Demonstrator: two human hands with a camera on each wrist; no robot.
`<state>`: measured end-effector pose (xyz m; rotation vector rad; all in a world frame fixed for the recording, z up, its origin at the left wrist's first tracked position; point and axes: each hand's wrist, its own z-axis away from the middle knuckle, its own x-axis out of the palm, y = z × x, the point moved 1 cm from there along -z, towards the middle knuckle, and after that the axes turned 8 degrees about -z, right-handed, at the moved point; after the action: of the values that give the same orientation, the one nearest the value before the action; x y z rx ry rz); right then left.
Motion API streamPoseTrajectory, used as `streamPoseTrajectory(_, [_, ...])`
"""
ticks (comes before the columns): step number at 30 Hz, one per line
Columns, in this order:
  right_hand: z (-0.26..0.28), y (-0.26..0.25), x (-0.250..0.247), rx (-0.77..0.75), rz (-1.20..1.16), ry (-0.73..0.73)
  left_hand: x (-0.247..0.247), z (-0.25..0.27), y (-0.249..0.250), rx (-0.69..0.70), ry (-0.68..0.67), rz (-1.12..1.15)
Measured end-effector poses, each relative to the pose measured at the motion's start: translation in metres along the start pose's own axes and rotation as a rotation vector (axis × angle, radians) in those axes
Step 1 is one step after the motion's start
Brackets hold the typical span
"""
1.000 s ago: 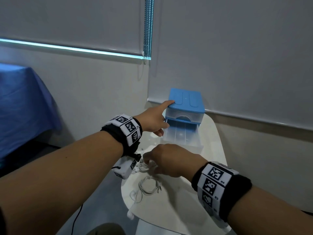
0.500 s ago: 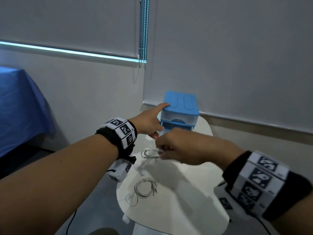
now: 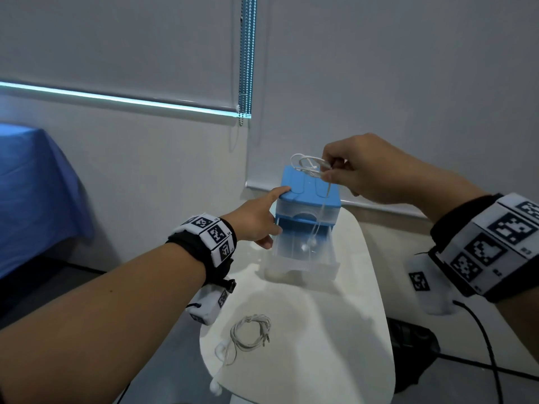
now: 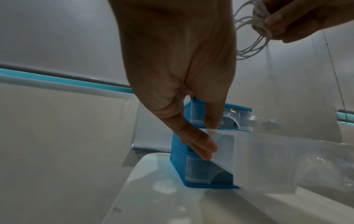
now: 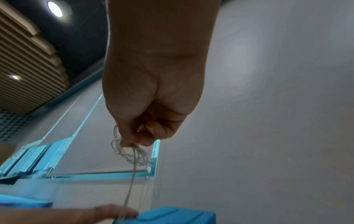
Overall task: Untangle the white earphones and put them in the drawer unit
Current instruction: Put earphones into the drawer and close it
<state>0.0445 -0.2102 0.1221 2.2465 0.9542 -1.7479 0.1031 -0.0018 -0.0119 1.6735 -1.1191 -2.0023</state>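
The white earphones point(image 3: 309, 167) are hanging in the air above the drawer unit point(image 3: 309, 199), coiled in a small bundle at the top, with two thin cords trailing down so that the earbuds point(image 3: 308, 244) are dangling inside the open clear drawer point(image 3: 303, 258). I judge that this thing is very light and fully soft: the cord is bending under its own weight and will probably swing or catch on the drawer edge. The smooth cord may also be slipping easily between the fingers, so the best place for taking hold seems to be the coiled bundle, where many loops are lying together, not a single strand.

The right hand point(image 3: 361, 170) is doing exactly this: its thumb and fingertips are pinching the bundle, and the other fingers are curled in below. The left hand point(image 3: 256, 220) is steadying the drawer unit, with one straight finger pressing on the blue top and the other fingers lying against the side near the open drawer; it is not closing around anything.

The drawer unit is standing on the white counter point(image 3: 335, 330). A second coil of earphones point(image 3: 250, 333) is lying nearer on the counter, with one end hanging over the edge.
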Motion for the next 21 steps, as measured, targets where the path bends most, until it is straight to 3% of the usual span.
streamPoseTrajectory(6, [-0.006,0.019,0.038,0.044,0.029,-0.001,0.001,0.001,0.000,0.006,0.010,-0.010])
streamPoseTrajectory(10, [0.003,0.034,0.084,0.113,0.201,-0.216,0.001,0.003,0.001,0.000,0.009,-0.011])
streamPoseTrajectory(14, [0.017,0.036,0.118,0.068,0.337,-0.362,0.001,0.003,0.002,0.000,0.009,-0.011])
streamPoseTrajectory(18, [0.016,0.034,0.120,0.114,0.366,-0.447,0.000,0.003,0.003,0.002,0.009,-0.024])
streamPoseTrajectory(21, [0.015,0.031,0.106,0.139,0.215,-0.465,-0.001,0.003,0.006,0.011,0.017,-0.089])
